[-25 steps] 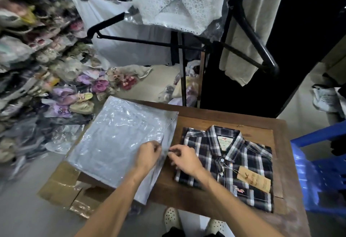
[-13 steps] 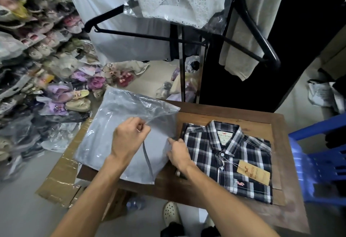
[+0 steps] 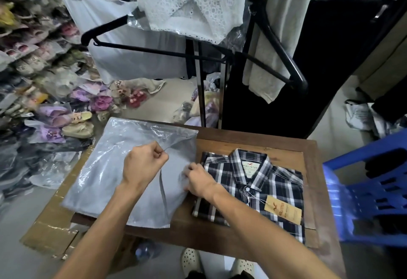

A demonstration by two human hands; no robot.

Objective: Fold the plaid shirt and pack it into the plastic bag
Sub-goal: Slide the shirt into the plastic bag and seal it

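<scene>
I'm looking down on the wooden table point(image 3: 220, 232) now. The plaid shirt point(image 3: 259, 188) lies folded flat at about four o'clock from the middle of my view, collar toward twelve, a tan tag point(image 3: 283, 210) hanging over its front. The plastic bag point(image 3: 105, 168) is spread on the table's nine o'clock side, its far corner draped past the edge above a sheet of cardboard point(image 3: 50, 223).

My left hand point(image 3: 143, 164) is curled into a fist, pinching the upper layer of the bag's open edge and lifting it, so the film tents up toward twelve o'clock. My right hand point(image 3: 200, 182) sits at the bag's three o'clock edge, right where bag meets shirt; its fingers press down on the lower film and look closed on it, though the plastic blurs just how. That hand touches the shirt's near edge too, or comes very close; I cannot tell which.

A blue plastic chair point(image 3: 370, 193) stands at three o'clock beside the table. Garments on a black rack point(image 3: 277, 47) hang at twelve, and bagged shoes point(image 3: 52, 113) pile up at ten o'clock.
</scene>
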